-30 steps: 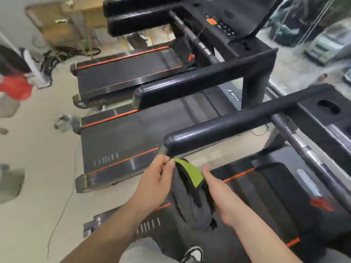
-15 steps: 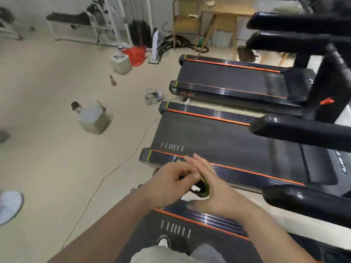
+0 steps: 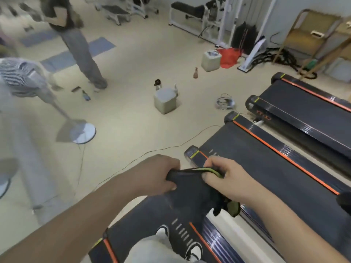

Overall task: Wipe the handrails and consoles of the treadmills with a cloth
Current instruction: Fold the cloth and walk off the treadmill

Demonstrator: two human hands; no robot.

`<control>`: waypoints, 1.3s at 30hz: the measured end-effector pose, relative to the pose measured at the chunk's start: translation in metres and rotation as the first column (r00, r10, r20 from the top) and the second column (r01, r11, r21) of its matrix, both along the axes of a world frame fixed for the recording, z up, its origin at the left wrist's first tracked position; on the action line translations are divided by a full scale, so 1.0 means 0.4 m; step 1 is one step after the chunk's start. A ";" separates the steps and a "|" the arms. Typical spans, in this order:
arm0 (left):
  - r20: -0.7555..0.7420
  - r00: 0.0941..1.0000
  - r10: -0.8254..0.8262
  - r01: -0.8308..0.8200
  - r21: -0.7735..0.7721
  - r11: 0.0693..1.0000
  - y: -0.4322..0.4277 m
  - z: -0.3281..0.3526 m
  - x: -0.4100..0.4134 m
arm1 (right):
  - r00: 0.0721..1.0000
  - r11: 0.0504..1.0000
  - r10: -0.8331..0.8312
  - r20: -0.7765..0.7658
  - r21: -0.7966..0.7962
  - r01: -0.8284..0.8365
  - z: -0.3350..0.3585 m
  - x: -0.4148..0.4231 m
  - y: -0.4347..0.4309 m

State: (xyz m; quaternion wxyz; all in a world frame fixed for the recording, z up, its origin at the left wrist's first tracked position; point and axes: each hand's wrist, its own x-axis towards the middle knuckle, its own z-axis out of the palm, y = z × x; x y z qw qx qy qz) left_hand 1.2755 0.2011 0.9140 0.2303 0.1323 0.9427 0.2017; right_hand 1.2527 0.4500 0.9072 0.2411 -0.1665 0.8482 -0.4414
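A dark grey cloth (image 3: 191,188) with a yellow-green edge hangs between both hands at the lower middle of the head view. My left hand (image 3: 161,173) grips its left top corner in a fist. My right hand (image 3: 226,177) pinches the green-edged right corner. The cloth is stretched taut along its top and droops below. Three black treadmill decks (image 3: 275,164) with orange stripes lie to the right and under me. Only a dark handrail end (image 3: 344,201) shows at the right edge; no console is in view.
A standing fan (image 3: 81,130) is on the left floor, with a thin cable (image 3: 152,150) running toward the treadmills. A person (image 3: 79,44) stands at the upper left. Two beige boxes (image 3: 166,99), a coiled cord (image 3: 226,103) and gym benches sit farther back.
My view has swung left, away from the handrails and consoles toward the open floor. The hands, bunched together on the cloth before, have pulled apart and stretched it.
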 end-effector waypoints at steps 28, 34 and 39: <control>0.088 0.906 0.414 -0.404 -0.112 0.908 -0.792 -0.099 -0.471 | 0.987 0.810 0.152 0.046 0.567 -0.151 -0.164 -0.704 -0.770; 0.022 0.886 0.464 -0.462 -0.068 0.884 -0.889 -0.084 -0.666 | 0.999 0.904 0.009 -0.054 0.427 0.015 -0.135 -0.880 -0.838; -0.077 0.851 0.520 -0.523 -0.022 0.852 -0.966 -0.142 -0.871 | 0.913 0.957 -0.275 0.301 -0.003 0.290 -0.185 -1.061 -0.923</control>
